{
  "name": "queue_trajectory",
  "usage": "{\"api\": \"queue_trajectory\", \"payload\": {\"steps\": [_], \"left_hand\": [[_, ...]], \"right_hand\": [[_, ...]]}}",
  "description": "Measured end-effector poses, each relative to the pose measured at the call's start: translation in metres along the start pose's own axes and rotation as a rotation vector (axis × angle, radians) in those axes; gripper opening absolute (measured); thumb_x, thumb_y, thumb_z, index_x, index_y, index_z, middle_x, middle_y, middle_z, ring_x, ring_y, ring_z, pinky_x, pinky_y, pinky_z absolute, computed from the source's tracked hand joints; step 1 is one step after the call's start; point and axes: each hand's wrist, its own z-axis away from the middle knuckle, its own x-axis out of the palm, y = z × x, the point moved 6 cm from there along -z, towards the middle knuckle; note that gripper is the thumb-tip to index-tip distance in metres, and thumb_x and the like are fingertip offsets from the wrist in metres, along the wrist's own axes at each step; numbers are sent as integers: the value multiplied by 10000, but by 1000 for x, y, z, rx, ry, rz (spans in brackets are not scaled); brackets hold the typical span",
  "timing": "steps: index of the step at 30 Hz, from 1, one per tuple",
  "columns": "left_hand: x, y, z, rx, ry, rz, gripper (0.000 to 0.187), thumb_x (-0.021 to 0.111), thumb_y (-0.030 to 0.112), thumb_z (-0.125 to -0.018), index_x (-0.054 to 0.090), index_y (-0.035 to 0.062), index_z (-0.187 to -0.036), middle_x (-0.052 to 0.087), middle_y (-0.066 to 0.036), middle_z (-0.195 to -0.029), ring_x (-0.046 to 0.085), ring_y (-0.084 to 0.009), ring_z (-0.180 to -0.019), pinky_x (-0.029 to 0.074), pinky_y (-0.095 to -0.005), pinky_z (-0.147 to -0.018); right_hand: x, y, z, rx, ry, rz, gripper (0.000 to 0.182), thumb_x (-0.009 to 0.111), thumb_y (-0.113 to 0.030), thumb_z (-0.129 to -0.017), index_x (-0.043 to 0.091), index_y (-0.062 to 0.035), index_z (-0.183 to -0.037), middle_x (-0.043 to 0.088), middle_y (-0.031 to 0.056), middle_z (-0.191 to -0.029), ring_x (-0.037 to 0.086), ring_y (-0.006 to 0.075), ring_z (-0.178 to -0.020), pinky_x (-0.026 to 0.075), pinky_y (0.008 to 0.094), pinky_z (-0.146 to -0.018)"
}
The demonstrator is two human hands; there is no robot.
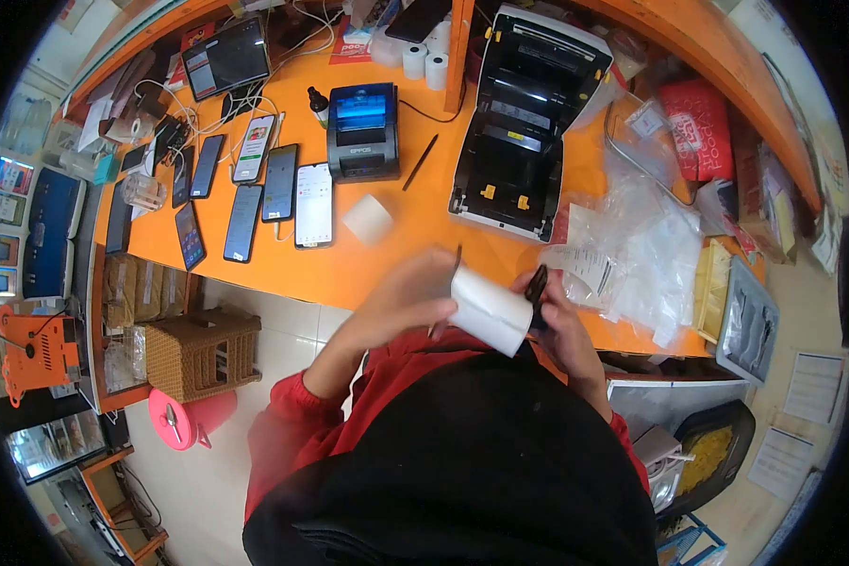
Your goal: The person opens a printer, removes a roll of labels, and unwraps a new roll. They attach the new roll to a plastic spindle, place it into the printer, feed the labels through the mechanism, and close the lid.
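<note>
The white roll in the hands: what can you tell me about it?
The roll is a white cylinder, seemingly wound paper, plain and unprinted. It lies tilted, one end up near the left hand, the other down toward the right hand. Both hands grip it from either side, held above the edge of the orange counter, close to the person's chest. A thin dark stick-like piece shows at its upper left end, and a small black part sits at the right hand's side; what these are cannot be told.
</note>
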Motion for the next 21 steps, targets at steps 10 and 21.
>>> {"api": "queue_trajectory", "payload": {"steps": [10, 21], "left_hand": [[-40, -31, 26, -94, 589, 215, 422, 368, 460, -918, 470, 73, -783, 341, 44, -481, 279, -51, -340, 225, -203, -377], [-19, -48, -14, -128, 550, 306, 487, 296, 522, -924, 495, 81, -870, 294, 52, -484, 259, -58, -365, 240, -211, -408]], "right_hand": [[-41, 28, 23, 68, 241, 151, 229, 415, -276, -917, 450, -52, -952, 394, 19, -689, 399, 73, -518, 344, 232, -468], [-18, 52, -52, -210, 81, 239, 649, 680, -172, -776, 324, -39, -1302, 423, 83, -1253, 474, 162, -1100, 423, 277, -868]]}}
